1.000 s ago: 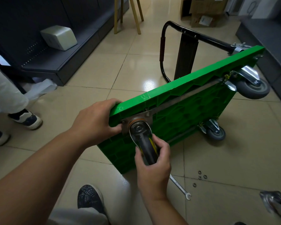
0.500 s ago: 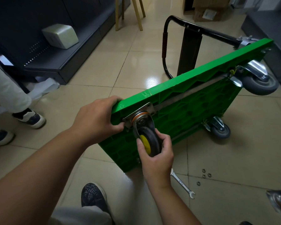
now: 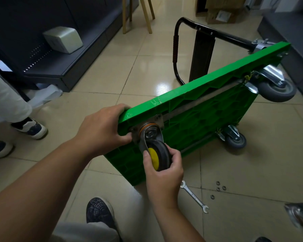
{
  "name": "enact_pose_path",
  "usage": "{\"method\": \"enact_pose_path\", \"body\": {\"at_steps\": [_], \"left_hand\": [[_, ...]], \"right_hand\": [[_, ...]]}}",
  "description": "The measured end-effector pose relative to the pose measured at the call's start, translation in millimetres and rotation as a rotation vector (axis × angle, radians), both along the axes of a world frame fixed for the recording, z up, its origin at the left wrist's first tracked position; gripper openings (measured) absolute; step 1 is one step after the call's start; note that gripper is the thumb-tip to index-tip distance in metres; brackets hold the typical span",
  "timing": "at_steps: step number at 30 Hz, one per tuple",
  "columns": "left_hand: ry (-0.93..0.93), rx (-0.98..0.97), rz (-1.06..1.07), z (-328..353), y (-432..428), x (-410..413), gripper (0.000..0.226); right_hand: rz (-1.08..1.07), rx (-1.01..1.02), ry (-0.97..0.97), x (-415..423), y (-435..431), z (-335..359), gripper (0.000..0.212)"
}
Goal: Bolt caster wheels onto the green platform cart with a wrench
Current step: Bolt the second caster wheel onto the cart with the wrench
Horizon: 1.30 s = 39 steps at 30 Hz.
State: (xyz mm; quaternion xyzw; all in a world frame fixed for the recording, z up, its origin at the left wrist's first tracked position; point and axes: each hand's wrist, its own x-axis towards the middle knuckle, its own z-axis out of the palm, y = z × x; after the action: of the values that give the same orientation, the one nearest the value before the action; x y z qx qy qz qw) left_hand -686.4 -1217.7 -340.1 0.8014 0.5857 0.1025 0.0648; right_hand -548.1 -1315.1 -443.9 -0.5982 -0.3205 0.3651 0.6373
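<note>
While the green platform cart (image 3: 208,119) stands tipped on glossy beige tiles (image 3: 103,75), left hand (image 3: 101,128) gripping its corner, right hand (image 3: 163,175) clasping a caster wheel (image 3: 157,154) — wrench (image 3: 194,196) lying nearby, dark shelving (image 3: 51,70) behind

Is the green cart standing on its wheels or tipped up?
Tipped on edge: the green cart shows its underside; the left hand grips its upper corner.

Cart (image 3: 208,119) tipped on edge, ctr; wrench (image 3: 194,196) on floor (image 3: 261,172) nr its front corner, washers (image 3: 218,189) just R; loose caster (image 3: 299,215) far R
</note>
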Motion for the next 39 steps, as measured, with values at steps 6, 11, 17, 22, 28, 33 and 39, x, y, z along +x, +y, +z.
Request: {"method": "enact_pose_path", "body": {"at_steps": [6,11,17,22,28,33,39], "left_hand": [[-0.004,0.004,-0.001,0,0,0,0.059],[0.019,0.049,0.026,1,1,0,0.059],[0.084,-0.027,-0.006,9,10,-2,0.058],[-0.060,-0.241,-0.006,9,21,-6,0.049],[-0.151,-0.266,-0.048,7,25,-11,0.044],[-0.094,-0.165,0.032,4,22,-3,0.035],[-0.087,-0.147,0.195,7,19,7,0.042]], "right_hand": [[0.008,0.003,0.027,-1,5,0,0.040],[0.061,0.007,0.018,0,11,-4,0.045],[0.040,0.013,-0.025,1,10,-9,0.048],[0.087,-0.018,-0.088,5,20,-6,0.055],[0.152,-0.001,-0.220,18,29,-14,0.060],[0.191,0.013,-0.292,33,40,-20,0.061],[0.288,0.046,-0.343,47,56,-20,0.058]]}}
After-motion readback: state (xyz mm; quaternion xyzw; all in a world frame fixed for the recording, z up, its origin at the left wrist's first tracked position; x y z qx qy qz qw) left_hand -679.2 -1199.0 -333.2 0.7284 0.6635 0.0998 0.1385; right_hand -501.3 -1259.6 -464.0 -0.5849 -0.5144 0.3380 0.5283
